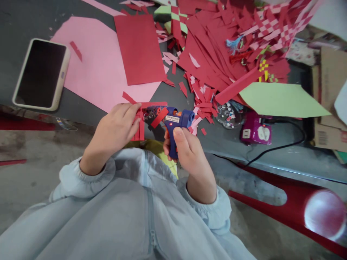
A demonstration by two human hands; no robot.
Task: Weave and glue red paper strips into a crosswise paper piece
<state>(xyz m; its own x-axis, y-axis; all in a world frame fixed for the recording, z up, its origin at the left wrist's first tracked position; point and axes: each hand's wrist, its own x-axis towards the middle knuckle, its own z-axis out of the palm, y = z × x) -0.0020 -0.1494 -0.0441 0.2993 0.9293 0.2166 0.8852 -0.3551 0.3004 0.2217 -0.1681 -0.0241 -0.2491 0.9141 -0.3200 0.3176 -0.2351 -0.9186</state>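
My right hand (189,146) is wrapped round the grip of a blue hot glue gun (171,139), whose small red light is lit. The gun's nozzle end points left, toward my left hand (116,124). Those fingers are closed together over several red paper strips (141,131) at the table's near edge; the thumb and part of the strips are hard to make out. Close to the nozzle, a short loose red strip (159,118) lies over a clear bag of small beads (151,112), partly hidden by the gun.
A phone (40,74) lies at the left beside pink paper (92,57) and a red sheet (141,48). Red scraps (208,50) are heaped behind. At the right are green paper (284,99), a purple power adapter (255,128) with a black cord (295,141), and a red stool (295,202).
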